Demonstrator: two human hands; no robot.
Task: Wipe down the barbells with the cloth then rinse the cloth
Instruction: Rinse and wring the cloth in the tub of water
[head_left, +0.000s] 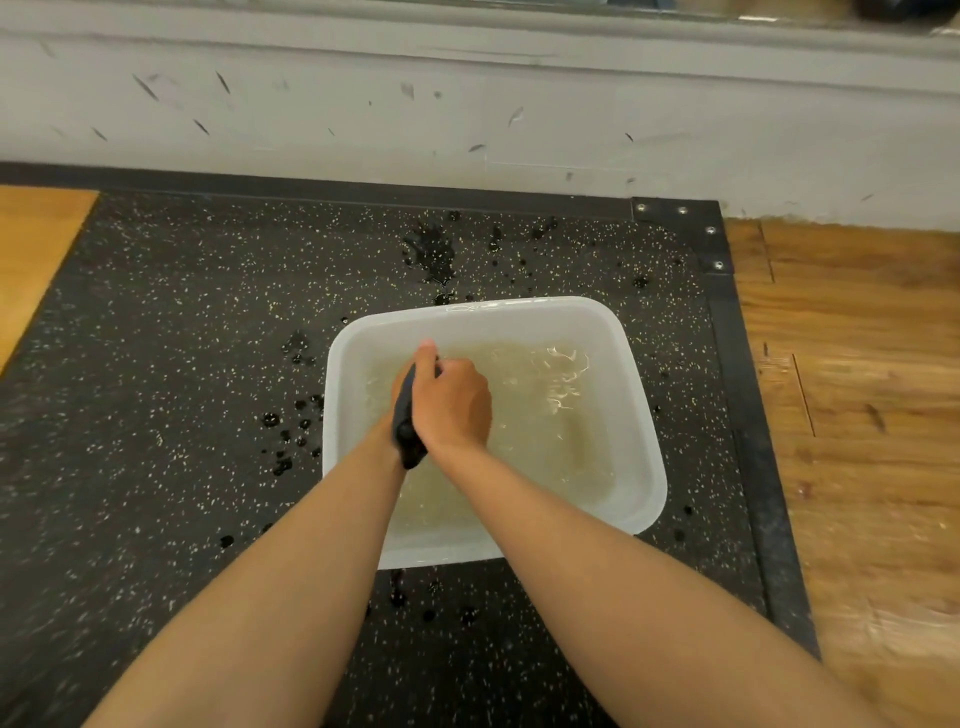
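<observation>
From the head camera, a white tub (641, 415) sits on a black speckled mat (156, 364), filled with cloudy, rippling water (545, 415). Both hands meet above the tub's left side. The right hand (457, 405) lies in front, its fingers curled round a dark cloth (408, 426), which runs as a twisted strip between the two hands, its lower end hanging just by the wrists. The left hand (400, 384) is mostly hidden behind the cloth and the right hand; it lies against the cloth, but I cannot tell how its fingers are set. Dark wet splashes (431, 249) dot the mat around the tub, thickest beyond its far edge and to its left. Wood floor (857, 389) borders the mat on the right, and a scuffed grey wall (467, 104) runs behind.
</observation>
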